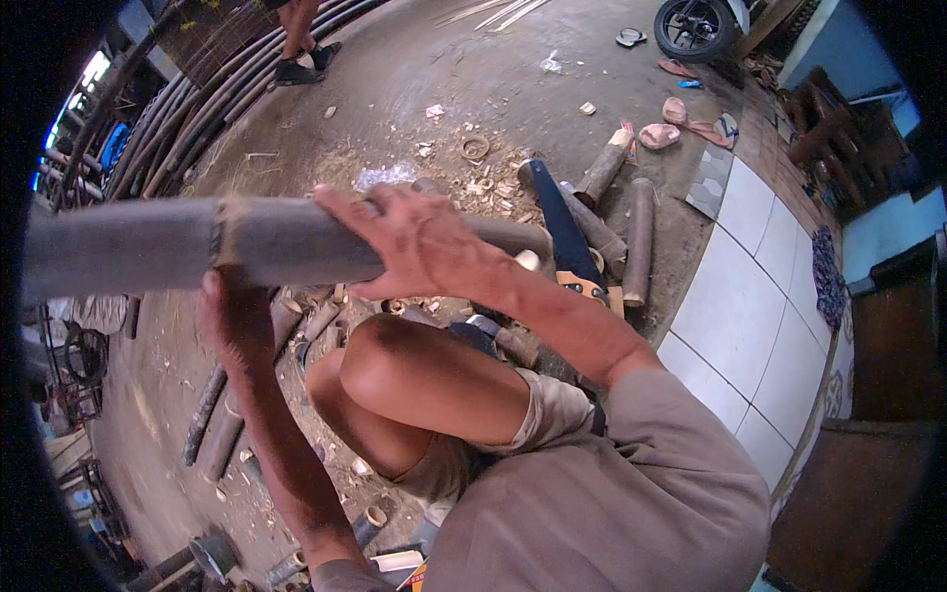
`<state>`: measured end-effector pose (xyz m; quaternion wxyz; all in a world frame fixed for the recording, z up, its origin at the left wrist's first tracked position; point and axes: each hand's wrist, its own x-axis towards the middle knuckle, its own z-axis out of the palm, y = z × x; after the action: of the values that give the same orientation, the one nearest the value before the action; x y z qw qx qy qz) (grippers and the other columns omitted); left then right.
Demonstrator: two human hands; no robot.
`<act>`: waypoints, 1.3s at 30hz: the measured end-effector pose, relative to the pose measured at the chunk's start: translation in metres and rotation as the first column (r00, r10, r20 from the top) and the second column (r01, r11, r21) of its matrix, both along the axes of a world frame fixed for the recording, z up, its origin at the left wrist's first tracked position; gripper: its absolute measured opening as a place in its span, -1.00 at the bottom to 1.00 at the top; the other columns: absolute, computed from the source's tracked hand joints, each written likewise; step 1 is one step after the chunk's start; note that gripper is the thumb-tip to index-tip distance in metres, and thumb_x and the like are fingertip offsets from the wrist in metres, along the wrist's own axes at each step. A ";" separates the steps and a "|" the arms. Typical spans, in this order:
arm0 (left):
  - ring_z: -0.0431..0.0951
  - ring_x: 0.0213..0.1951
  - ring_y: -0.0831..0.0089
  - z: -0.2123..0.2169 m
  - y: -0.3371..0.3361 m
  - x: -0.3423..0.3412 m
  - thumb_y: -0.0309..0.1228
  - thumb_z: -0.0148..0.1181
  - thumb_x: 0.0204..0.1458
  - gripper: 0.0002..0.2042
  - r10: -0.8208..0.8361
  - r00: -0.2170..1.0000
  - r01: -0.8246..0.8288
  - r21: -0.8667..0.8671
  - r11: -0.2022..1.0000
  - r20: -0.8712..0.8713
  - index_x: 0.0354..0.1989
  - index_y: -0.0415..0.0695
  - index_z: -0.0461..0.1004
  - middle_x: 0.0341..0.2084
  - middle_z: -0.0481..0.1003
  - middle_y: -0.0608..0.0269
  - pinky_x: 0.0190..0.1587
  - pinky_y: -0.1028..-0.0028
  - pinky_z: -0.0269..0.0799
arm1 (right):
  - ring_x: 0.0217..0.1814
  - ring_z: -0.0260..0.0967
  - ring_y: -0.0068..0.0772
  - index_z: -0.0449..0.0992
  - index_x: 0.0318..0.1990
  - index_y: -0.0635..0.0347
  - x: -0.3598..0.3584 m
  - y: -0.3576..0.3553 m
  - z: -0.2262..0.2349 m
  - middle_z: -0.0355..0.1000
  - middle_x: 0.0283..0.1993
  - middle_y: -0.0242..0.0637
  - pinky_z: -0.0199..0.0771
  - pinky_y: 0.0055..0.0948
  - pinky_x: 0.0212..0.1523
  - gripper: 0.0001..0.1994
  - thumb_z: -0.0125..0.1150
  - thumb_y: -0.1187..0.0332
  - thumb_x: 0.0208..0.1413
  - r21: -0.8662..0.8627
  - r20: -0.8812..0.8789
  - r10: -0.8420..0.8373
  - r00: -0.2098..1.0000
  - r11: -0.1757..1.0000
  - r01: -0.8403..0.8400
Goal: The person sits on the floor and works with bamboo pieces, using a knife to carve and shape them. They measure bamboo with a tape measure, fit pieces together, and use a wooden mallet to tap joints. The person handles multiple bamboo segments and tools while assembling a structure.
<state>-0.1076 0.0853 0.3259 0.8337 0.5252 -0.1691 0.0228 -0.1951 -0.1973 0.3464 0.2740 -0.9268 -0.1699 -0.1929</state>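
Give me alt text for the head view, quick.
A crouching person grips a thick grey bamboo pole with both hands: right hand on top, left hand underneath. A handsaw and cut bamboo pieces lie on the littered floor beyond.

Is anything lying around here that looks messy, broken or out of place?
Yes. Wood chips and cut rings litter the ground beyond the bamboo pole, which the left hand and right hand grip. A handsaw lies loose among short cut pieces, and sandals are scattered near the tiles.
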 end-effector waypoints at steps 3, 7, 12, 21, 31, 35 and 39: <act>0.45 0.25 0.17 0.012 -0.044 -0.014 -0.01 0.34 0.19 -0.21 -0.086 0.991 0.118 0.380 0.917 -0.102 0.47 -0.20 0.19 0.25 0.44 0.02 0.31 0.13 0.36 | 0.13 0.55 0.15 0.20 0.48 0.03 -0.028 -0.045 -0.028 0.50 0.16 0.09 0.54 -0.01 0.19 0.05 0.61 -0.03 -0.20 0.135 0.036 -0.104 0.994 0.986 0.098; 0.45 0.27 0.17 0.023 -0.067 -0.039 -0.03 0.32 0.22 -0.21 -0.316 0.933 0.341 0.704 0.623 -0.173 0.49 -0.24 0.18 0.26 0.44 -0.03 0.29 0.19 0.37 | 0.23 0.51 0.15 0.20 0.47 0.08 -0.104 -0.096 -0.049 0.49 0.24 0.14 0.51 -0.04 0.23 0.02 0.60 0.02 -0.17 0.217 -0.280 -0.228 0.933 0.931 0.293; 0.46 0.26 0.16 -0.026 -0.065 -0.049 -0.03 0.26 0.26 -0.29 -0.361 0.879 0.471 0.689 0.551 -0.311 0.45 -0.24 0.28 0.23 0.47 -0.06 0.33 0.20 0.32 | 0.27 0.50 0.14 0.23 0.46 0.20 -0.201 -0.156 -0.115 0.50 0.23 0.20 0.47 -0.06 0.28 -0.01 0.56 -0.04 -0.11 0.161 -0.609 -0.438 0.662 0.749 0.643; 0.46 0.26 0.18 -0.060 -0.068 -0.041 -0.01 0.24 0.28 -0.33 -0.244 0.913 0.406 0.691 0.598 -0.326 0.43 -0.20 0.33 0.20 0.50 -0.10 0.34 0.19 0.30 | 0.26 0.51 0.08 0.36 0.35 0.25 -0.311 -0.187 -0.178 0.53 0.20 0.15 0.48 -0.08 0.26 -0.14 0.51 -0.06 -0.05 0.182 -0.767 -0.544 0.342 0.327 0.928; 0.46 0.25 0.18 -0.069 -0.067 -0.038 0.03 0.23 0.28 -0.30 -0.192 0.929 0.370 0.754 0.543 -0.317 0.45 -0.18 0.30 0.22 0.47 -0.10 0.32 0.22 0.32 | 0.25 0.50 0.16 0.35 0.36 0.30 -0.332 -0.245 -0.246 0.52 0.20 0.18 0.45 -0.05 0.27 -0.12 0.47 -0.09 -0.03 -0.135 -0.643 -0.766 -0.003 0.110 0.985; 0.46 0.21 0.26 -0.062 -0.063 -0.041 0.01 0.21 0.30 -0.30 -0.173 0.917 0.395 0.754 0.524 -0.360 0.45 -0.23 0.28 0.21 0.47 -0.06 0.29 0.28 0.34 | 0.26 0.48 0.25 0.25 0.43 0.26 -0.332 -0.262 -0.249 0.51 0.19 0.25 0.46 -0.01 0.25 -0.04 0.43 -0.16 -0.04 -0.313 -0.599 -0.788 -0.146 0.062 0.948; 0.46 0.17 0.32 -0.069 -0.053 -0.039 -0.06 0.20 0.34 -0.34 -0.172 0.927 0.372 0.752 0.544 -0.333 0.45 -0.27 0.27 0.18 0.49 0.02 0.26 0.34 0.36 | 0.23 0.48 0.30 0.13 0.50 0.18 -0.334 -0.279 -0.256 0.52 0.15 0.28 0.47 0.06 0.20 0.01 0.38 -0.18 -0.01 -0.458 -0.542 -0.816 -0.202 0.085 0.885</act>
<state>-0.1462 0.0324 0.2566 0.5121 0.8101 -0.1474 -0.2445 -0.5295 -0.4759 0.0900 0.1493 -0.7597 0.6317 0.0394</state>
